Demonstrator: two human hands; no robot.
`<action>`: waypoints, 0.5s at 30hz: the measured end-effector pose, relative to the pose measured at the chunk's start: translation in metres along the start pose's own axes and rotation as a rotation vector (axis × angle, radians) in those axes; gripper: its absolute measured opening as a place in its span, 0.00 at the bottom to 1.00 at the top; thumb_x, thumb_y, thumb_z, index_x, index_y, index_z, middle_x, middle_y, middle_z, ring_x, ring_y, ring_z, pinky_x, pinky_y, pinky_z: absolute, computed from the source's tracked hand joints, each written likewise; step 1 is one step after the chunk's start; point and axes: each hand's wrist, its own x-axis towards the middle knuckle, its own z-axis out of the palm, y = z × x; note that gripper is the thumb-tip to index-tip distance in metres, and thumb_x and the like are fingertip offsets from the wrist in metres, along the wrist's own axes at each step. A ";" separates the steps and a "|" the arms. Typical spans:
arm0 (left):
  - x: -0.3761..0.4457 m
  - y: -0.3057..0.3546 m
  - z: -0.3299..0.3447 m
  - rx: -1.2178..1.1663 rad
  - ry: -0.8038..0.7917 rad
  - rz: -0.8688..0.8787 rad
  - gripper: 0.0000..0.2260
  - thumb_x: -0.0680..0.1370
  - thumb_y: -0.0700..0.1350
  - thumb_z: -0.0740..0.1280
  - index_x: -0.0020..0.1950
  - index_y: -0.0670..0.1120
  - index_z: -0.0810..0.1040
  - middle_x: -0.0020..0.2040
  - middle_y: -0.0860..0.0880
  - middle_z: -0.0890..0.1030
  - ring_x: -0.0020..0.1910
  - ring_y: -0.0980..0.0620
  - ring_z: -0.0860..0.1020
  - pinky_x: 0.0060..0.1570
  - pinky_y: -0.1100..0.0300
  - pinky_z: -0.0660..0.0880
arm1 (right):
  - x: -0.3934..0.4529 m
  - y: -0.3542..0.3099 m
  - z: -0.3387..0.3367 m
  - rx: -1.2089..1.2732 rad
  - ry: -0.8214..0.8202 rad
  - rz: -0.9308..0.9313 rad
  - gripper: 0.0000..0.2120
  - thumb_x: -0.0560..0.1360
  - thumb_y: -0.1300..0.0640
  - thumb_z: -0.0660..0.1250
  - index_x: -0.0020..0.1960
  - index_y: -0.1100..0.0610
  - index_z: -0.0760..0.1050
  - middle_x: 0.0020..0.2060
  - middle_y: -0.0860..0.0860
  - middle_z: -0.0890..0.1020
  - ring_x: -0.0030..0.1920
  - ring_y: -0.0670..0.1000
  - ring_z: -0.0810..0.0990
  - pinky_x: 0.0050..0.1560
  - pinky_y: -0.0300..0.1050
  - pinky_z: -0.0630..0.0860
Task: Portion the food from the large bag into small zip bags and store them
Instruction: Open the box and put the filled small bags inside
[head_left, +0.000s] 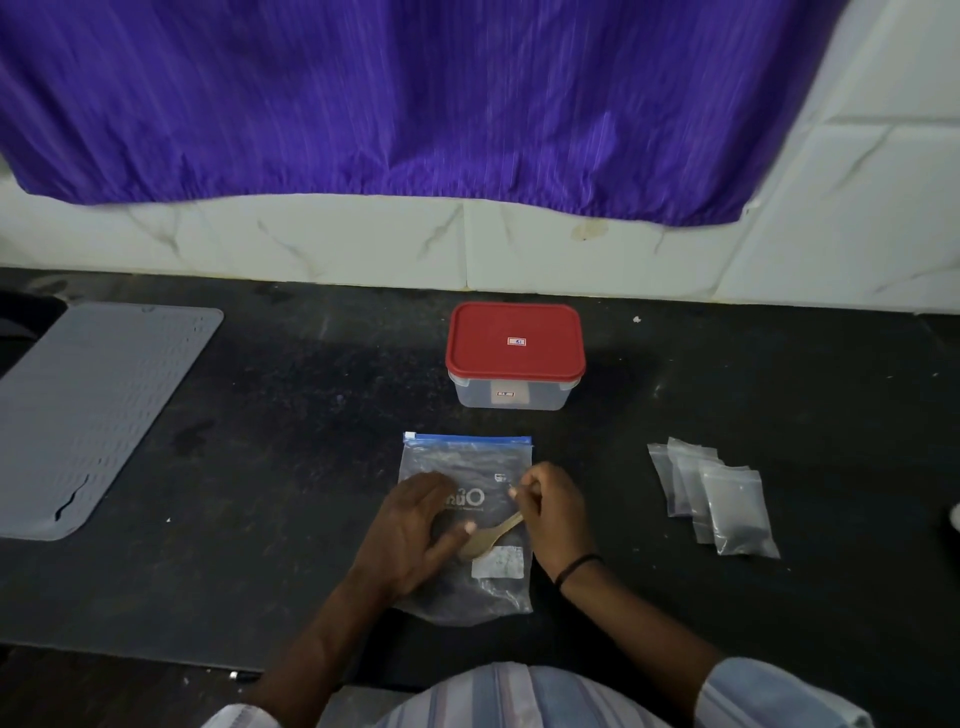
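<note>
One large zip bag (466, 525) lay flat on the black counter (291, 467), just in front of one red-lidded container (514, 356). Three small zip bags (714, 496), overlapping, sat right of the large bag. One grey mat (98, 410) lay far left. Left hand (415, 525) rested on the bag, fingers spread. Right hand (553, 512) pinched one wooden spoon (491, 535) over the bag.
</note>
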 end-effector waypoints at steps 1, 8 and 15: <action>-0.003 -0.002 0.004 0.046 -0.026 0.035 0.29 0.79 0.66 0.58 0.67 0.45 0.77 0.66 0.45 0.79 0.67 0.47 0.74 0.69 0.53 0.68 | -0.002 0.000 0.000 -0.014 -0.016 -0.019 0.08 0.75 0.54 0.69 0.42 0.52 0.70 0.40 0.46 0.73 0.39 0.43 0.73 0.39 0.36 0.71; -0.005 0.001 0.008 0.073 -0.022 0.072 0.23 0.83 0.58 0.56 0.64 0.43 0.79 0.66 0.44 0.79 0.67 0.46 0.75 0.70 0.55 0.64 | -0.013 0.005 -0.017 -0.343 -0.301 -0.455 0.14 0.68 0.51 0.64 0.52 0.53 0.77 0.49 0.48 0.75 0.49 0.49 0.73 0.50 0.44 0.75; -0.006 0.001 0.005 0.052 0.002 0.045 0.26 0.84 0.59 0.50 0.68 0.42 0.77 0.67 0.45 0.78 0.68 0.47 0.74 0.71 0.58 0.63 | -0.016 0.016 -0.019 -0.525 -0.201 -0.596 0.10 0.68 0.59 0.69 0.47 0.49 0.81 0.42 0.45 0.79 0.40 0.50 0.78 0.36 0.46 0.76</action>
